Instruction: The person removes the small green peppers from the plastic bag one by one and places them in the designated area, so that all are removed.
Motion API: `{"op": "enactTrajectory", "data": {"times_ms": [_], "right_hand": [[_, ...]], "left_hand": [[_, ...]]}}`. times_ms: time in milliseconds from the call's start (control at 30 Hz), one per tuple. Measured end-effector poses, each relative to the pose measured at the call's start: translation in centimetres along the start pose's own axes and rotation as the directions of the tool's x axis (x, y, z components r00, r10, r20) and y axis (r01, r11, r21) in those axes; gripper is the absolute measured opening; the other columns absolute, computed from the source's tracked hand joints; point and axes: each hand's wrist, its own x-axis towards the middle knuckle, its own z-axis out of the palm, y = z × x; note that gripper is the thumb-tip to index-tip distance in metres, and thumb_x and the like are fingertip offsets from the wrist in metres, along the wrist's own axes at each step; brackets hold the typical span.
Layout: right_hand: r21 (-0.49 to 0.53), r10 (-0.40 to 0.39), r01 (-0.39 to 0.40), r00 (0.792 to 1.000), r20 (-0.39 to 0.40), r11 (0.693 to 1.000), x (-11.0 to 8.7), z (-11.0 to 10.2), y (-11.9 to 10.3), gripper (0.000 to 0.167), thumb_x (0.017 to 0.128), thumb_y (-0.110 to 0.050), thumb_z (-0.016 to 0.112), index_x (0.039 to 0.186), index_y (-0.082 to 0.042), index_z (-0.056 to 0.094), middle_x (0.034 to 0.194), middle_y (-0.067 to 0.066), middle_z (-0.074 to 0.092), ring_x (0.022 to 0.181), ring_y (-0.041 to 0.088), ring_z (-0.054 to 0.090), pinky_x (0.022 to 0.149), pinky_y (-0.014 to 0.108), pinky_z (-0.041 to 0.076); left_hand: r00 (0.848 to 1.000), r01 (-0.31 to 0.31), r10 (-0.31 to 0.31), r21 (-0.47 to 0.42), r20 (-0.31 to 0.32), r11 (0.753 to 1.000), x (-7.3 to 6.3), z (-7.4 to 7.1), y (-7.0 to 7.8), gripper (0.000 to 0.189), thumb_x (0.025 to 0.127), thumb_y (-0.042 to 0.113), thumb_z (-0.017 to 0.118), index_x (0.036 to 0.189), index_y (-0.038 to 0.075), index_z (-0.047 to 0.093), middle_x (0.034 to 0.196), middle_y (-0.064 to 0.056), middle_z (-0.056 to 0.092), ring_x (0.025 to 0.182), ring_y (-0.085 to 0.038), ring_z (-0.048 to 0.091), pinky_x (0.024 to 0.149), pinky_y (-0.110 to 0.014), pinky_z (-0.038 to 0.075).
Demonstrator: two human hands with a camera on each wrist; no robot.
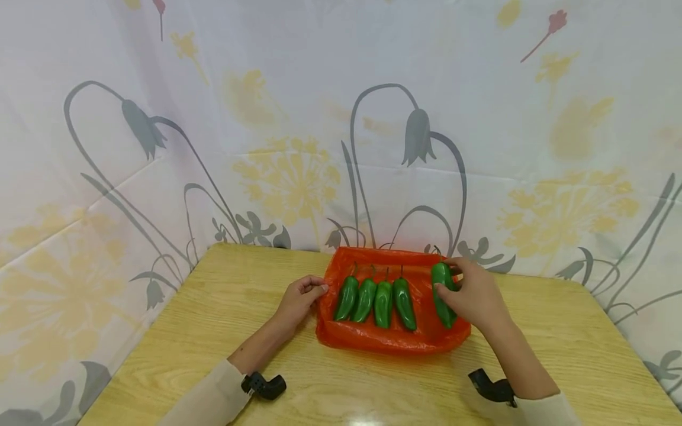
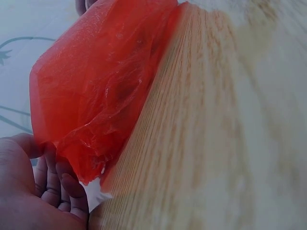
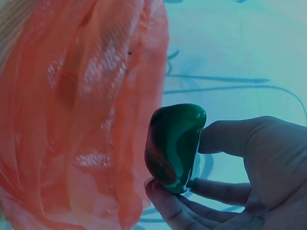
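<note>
And there's the right hand (image 1: 476,299), nearer of the two, pinching a green pepper (image 1: 444,309) between thumb and fingers at the right end of the red plastic bag (image 1: 394,341)! The pepper lies just left of the palm, its long axis running up the frame, stem uppermost, apart from the row of four peppers (image 1: 383,305). The left hand (image 1: 298,302) pinches the bag's left edge. No labels or writing show.

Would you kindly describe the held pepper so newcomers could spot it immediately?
On the wooden table sits a red bag. Near its right end is a green pepper; unlike the four peppers on its left, it is gripped by the right hand.
</note>
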Motion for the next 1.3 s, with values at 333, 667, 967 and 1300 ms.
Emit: {"op": "enactTrajectory", "data": {"times_ms": [333, 667, 967, 1300], "right_hand": [[0.030, 0.037, -0.037, 0.999, 0.016, 0.999, 0.1, -1.7, 0.9, 0.058, 0.096, -0.020, 0.077, 0.141, 0.009, 0.055, 0.125, 0.034, 0.064, 0.093, 0.040, 0.073, 0.063, 0.041, 0.063], [0.010, 0.055, -0.055, 0.998, 0.012, 0.998, 0.2, -2.8, 2.2, 0.059, 0.097, -0.021, 0.075, 0.142, 0.010, 0.053, 0.128, 0.037, 0.062, 0.098, 0.047, 0.071, 0.063, 0.043, 0.063], [0.003, 0.103, -0.103, 0.994, 0.017, 0.995, 0.4, -3.1, 3.5, 0.059, 0.097, -0.022, 0.073, 0.142, 0.009, 0.053, 0.127, 0.037, 0.062, 0.101, 0.048, 0.070, 0.064, 0.042, 0.063], [-0.002, 0.154, -0.154, 0.987, 0.040, 0.988, 0.5, -3.4, 4.8, 0.061, 0.097, -0.022, 0.073, 0.141, 0.013, 0.049, 0.127, 0.040, 0.061, 0.096, 0.048, 0.070, 0.065, 0.043, 0.063]], "left_hand": [[1.000, 0.004, -0.004, 0.017, 0.000, 1.000, 0.0, 0.0, 0.1, 0.019, 0.101, 0.008, 0.068, 0.113, -0.007, 0.068, 0.092, -0.002, 0.072, 0.084, -0.012, 0.066, 0.075, -0.024, 0.055], [1.000, 0.000, 0.000, 0.024, -0.003, 1.000, 0.0, 0.1, 0.1, 0.018, 0.100, 0.007, 0.068, 0.112, -0.006, 0.069, 0.090, -0.002, 0.071, 0.082, -0.012, 0.065, 0.074, -0.025, 0.054], [1.000, -0.005, 0.005, 0.028, -0.007, 1.000, 0.1, 0.1, 0.0, 0.017, 0.101, 0.007, 0.068, 0.112, -0.006, 0.069, 0.090, -0.002, 0.071, 0.083, -0.012, 0.065, 0.074, -0.024, 0.054], [1.000, -0.003, 0.003, 0.028, -0.004, 1.000, -0.1, 0.1, 0.2, 0.017, 0.101, 0.006, 0.067, 0.112, -0.007, 0.069, 0.089, -0.001, 0.070, 0.082, -0.012, 0.065, 0.074, -0.023, 0.054]]}}
